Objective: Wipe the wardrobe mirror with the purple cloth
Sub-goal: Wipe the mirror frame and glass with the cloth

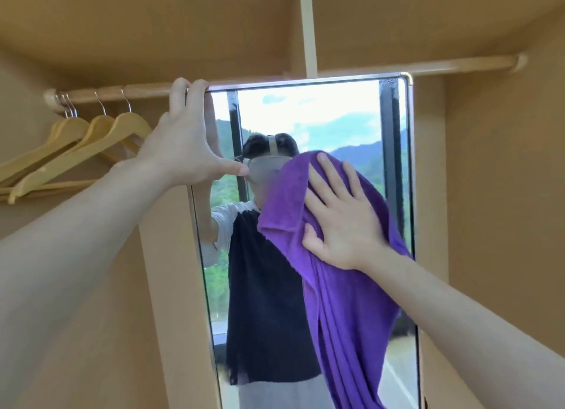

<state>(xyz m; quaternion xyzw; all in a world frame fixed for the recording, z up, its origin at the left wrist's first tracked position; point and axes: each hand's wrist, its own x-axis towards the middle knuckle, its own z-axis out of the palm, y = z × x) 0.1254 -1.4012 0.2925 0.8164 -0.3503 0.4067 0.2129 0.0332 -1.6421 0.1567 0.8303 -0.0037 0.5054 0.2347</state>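
Right hand (342,216) presses purple cloth (345,301) flat-fingered on mirror (305,115); left hand (183,142) fingers grip its top corner

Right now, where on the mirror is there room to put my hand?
The bare glass is the top strip of the mirror, between the left hand gripping the top-left corner and the right edge. The lower left is bare too. The right side is crowded: the right hand presses the hanging purple cloth there.
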